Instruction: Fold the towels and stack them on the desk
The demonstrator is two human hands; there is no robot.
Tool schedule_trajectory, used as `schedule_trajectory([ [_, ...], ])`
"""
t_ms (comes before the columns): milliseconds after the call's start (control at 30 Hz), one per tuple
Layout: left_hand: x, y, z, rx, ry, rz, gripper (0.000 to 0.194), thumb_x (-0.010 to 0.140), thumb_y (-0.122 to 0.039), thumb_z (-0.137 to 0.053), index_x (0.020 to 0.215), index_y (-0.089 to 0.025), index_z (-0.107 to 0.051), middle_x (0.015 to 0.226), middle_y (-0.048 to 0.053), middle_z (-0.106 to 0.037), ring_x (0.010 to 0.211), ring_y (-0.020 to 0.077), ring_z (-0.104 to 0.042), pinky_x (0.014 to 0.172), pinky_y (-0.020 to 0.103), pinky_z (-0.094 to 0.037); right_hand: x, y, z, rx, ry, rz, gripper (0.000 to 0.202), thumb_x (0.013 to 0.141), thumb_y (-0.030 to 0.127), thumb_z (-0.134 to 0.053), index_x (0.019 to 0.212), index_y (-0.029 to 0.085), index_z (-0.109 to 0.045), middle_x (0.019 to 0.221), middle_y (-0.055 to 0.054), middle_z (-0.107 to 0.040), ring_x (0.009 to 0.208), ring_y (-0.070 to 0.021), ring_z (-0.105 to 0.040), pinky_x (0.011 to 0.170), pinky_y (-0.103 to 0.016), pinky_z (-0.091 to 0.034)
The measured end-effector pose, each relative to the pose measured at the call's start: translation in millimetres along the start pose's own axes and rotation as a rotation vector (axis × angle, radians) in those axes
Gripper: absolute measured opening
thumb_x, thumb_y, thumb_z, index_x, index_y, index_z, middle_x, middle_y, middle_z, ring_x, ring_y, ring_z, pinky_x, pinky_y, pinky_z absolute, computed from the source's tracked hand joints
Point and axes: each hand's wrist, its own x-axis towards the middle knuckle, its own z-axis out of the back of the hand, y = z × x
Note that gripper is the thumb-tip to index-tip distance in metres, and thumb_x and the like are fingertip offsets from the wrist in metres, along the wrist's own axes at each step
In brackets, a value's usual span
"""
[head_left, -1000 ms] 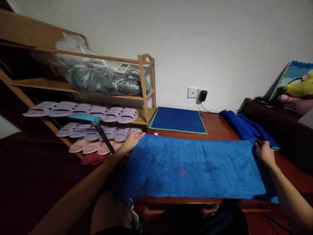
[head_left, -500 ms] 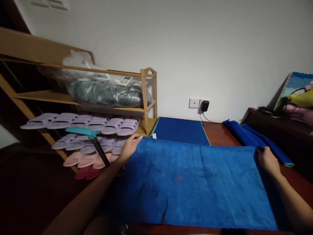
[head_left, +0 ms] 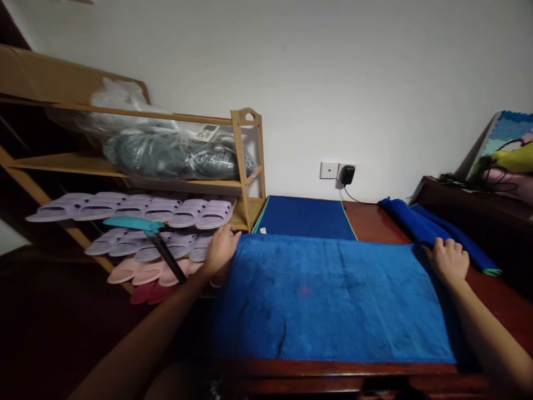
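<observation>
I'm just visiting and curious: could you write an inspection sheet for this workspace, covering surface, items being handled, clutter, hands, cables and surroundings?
Surface: reddish-brown wooden bench, largely covered by cloths.
Items: bright blue cloth spread out, with dark marks and a pinkish spot; dark blue cloth with green edging, partly hidden behind it; rolled blue cloth at right.
Clutter: lilac, pink and red slippers; plastic-wrapped bundle; turquoise-topped dark pole.
Hands: left hand and right hand at the bright cloth's far corners; grip unclear.
Cables: thin black cable from a plugged-in adapter; dark tangle at right.
Surroundings: white wall; wooden rack at left.
</observation>
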Motion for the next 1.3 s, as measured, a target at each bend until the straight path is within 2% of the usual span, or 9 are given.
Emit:
schedule_trajectory([
  [67,-27,-20,14.0,0.132,0.043,-0.209,0.040,0.085,-0.045,-0.043,0.109,-0.017,-0.058,0.114,0.014,-0.061,0.113,0.0301,-0.052,0.096,0.042,-0.040,-6,6,10,0.081,-0.010,0.044,0.062,0.092,0.052,-0.021,0.120,0.005,-0.051,0.115,-0.025,-0.053,0.109,-0.0368,-0.049,0.084,-0.047,-0.041],
  [200,-93,-49,37.7,0.210,0.400,-0.566,0.060,0.091,-0.047,-0.040,0.145,-0.025,-0.029,0.150,0.006,-0.033,0.137,0.0260,-0.029,0.111,0.042,-0.026,-32,13,19,0.348,0.216,0.303,0.066,0.090,0.061,-0.021,0.140,0.020,-0.034,0.145,-0.013,-0.036,0.130,-0.0285,-0.037,0.101,-0.044,-0.035],
  [300,-124,-49,44.2,0.262,0.525,-0.611,0.066,0.091,-0.049,-0.043,0.149,-0.029,-0.017,0.152,0.005,-0.027,0.138,0.0283,-0.025,0.111,0.048,-0.024,-50,9,12,0.357,0.411,0.229,0.068,0.087,0.067,-0.021,0.145,0.031,-0.027,0.154,-0.008,-0.020,0.139,-0.0289,-0.022,0.106,-0.054,-0.026],
  [433,-132,-44,44.7,0.306,0.540,-0.611,0.063,0.091,-0.051,-0.045,0.147,-0.032,-0.024,0.151,0.005,-0.028,0.137,0.0296,-0.027,0.110,0.053,-0.023,-56,0,7,0.359,0.501,0.133,0.071,0.086,0.069,-0.020,0.142,0.028,-0.035,0.151,-0.011,-0.027,0.138,-0.0294,-0.025,0.106,-0.057,-0.023],
  [633,-142,-46,60.4,0.308,0.501,-0.604,0.065,0.093,-0.045,-0.042,0.149,-0.031,-0.012,0.153,0.005,-0.022,0.139,0.0265,-0.022,0.111,0.049,-0.024,-81,-28,22,0.382,0.443,0.151,0.069,0.087,0.066,-0.021,0.145,0.030,-0.030,0.153,-0.008,-0.020,0.141,-0.0271,-0.017,0.109,-0.056,-0.020],
  [800,-155,-35,67.2,0.286,0.554,-0.612,0.061,0.092,-0.044,-0.045,0.147,-0.033,-0.021,0.151,0.004,-0.027,0.138,0.0285,-0.027,0.109,0.050,-0.027,-121,-57,29,0.488,0.440,0.182,0.066,0.086,0.063,-0.027,0.144,0.032,-0.032,0.152,-0.004,-0.025,0.139,-0.0274,-0.023,0.110,-0.051,-0.022],
  [967,-131,-56,67.4,0.313,0.547,-0.647,0.054,0.087,-0.054,-0.048,0.137,-0.034,-0.044,0.146,0.006,-0.039,0.133,0.0308,-0.035,0.107,0.053,-0.027,-145,-46,88,0.699,0.069,0.017,0.051,0.087,0.055,-0.028,0.125,0.032,-0.053,0.133,-0.006,-0.052,0.124,-0.0308,-0.046,0.106,-0.048,-0.034],
  [1100,-84,-127,35.7,0.235,0.462,-0.695,0.035,0.092,-0.041,-0.046,0.119,-0.025,-0.061,0.134,0.007,-0.053,0.122,0.0265,-0.048,0.104,0.043,-0.034,-196,6,150,0.954,0.101,-0.084,0.038,0.084,0.053,-0.044,0.112,0.034,-0.060,0.105,-0.005,-0.067,0.094,-0.0315,-0.064,0.081,-0.045,-0.052],
  [1300,-10,-220,-75.5,0.181,0.488,-0.580,0.022,0.092,-0.023,-0.049,0.099,-0.015,-0.068,0.104,0.012,-0.066,0.100,0.0219,-0.060,0.087,0.030,-0.044,-272,106,185,1.173,0.148,0.242,0.050,0.090,0.034,-0.040,0.138,0.048,-0.035,0.109,0.003,-0.067,0.089,-0.0258,-0.068,0.072,-0.040,-0.057],
])
